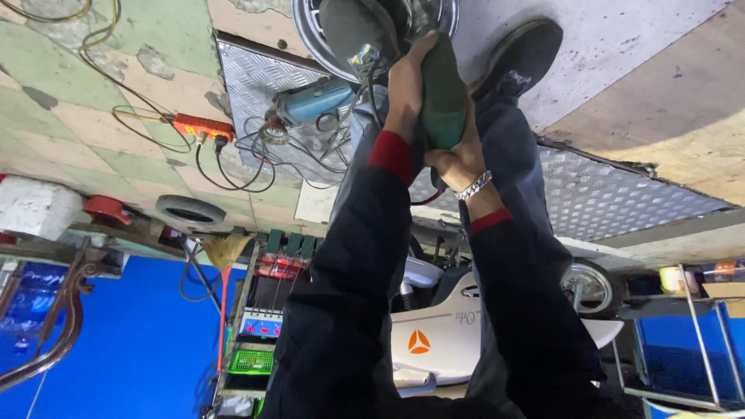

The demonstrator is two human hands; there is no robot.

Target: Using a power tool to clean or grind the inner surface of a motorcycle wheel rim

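Observation:
A green power grinder [444,93] is held in both hands, its head pointing at a chrome wheel rim [310,35] with a dark tyre at the top of the view. My left hand [405,85] grips the tool's front end, close to the rim. My right hand [458,164], with a metal bracelet at the wrist, wraps the rear of the green body. Both arms wear dark sleeves with red cuffs. The grinder's working tip is hidden behind my left hand.
The view is tilted, with the floor at the top. A blue grinder [314,101] and tangled cables lie on a checker plate [621,202]. An orange power strip [203,126], my black shoe [521,53], a small tyre [190,209], a white scooter [442,330] and a shelf rack [260,318] are around.

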